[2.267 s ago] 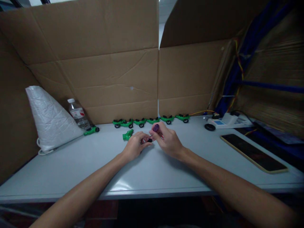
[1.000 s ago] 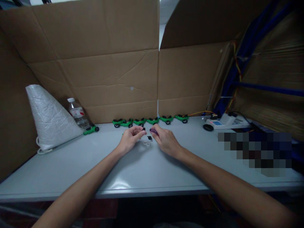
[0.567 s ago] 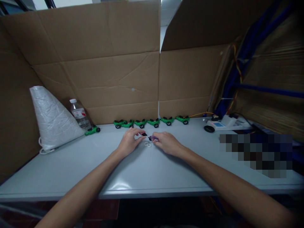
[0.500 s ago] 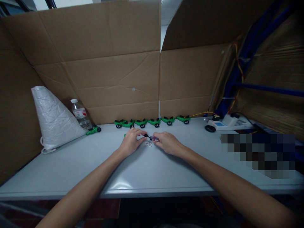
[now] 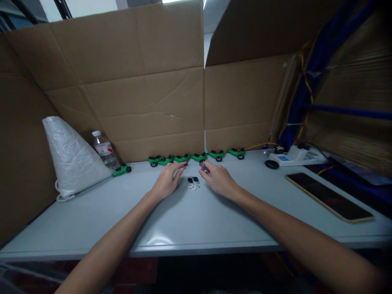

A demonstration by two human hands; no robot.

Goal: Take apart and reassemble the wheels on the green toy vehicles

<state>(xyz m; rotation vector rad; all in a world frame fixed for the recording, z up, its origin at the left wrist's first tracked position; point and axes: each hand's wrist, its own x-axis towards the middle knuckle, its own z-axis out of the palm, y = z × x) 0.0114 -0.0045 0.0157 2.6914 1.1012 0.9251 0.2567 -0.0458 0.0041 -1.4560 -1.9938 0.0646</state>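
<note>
My right hand point(image 5: 219, 178) is closed on a small purple piece point(image 5: 203, 166), partly hidden by the fingers, so its kind is unclear. On the left, my left hand point(image 5: 166, 179) hovers by the row of toys, its thumb and forefinger stretched and apart. Between the hands lie two small black round parts point(image 5: 190, 180), white rings point(image 5: 194, 187) and a tiny pin-like bit point(image 5: 199, 186). Just beyond my fingertips stand green toy vehicles point(image 5: 217, 155) with black wheels; the left fingers overlap one of them in view.
Another green toy point(image 5: 121, 170) lies at the left, beside a plastic bottle point(image 5: 105, 148) and a white wrapped cone point(image 5: 76, 155). To the right are a phone point(image 5: 329, 197), a power strip point(image 5: 298, 158) and a black ring point(image 5: 271, 164). Cardboard point(image 5: 137, 106) walls the back.
The black parts that were between my hands now lie on the table near the white rings. Both hands have moved slightly away from me, the right still with the purple piece.
</note>
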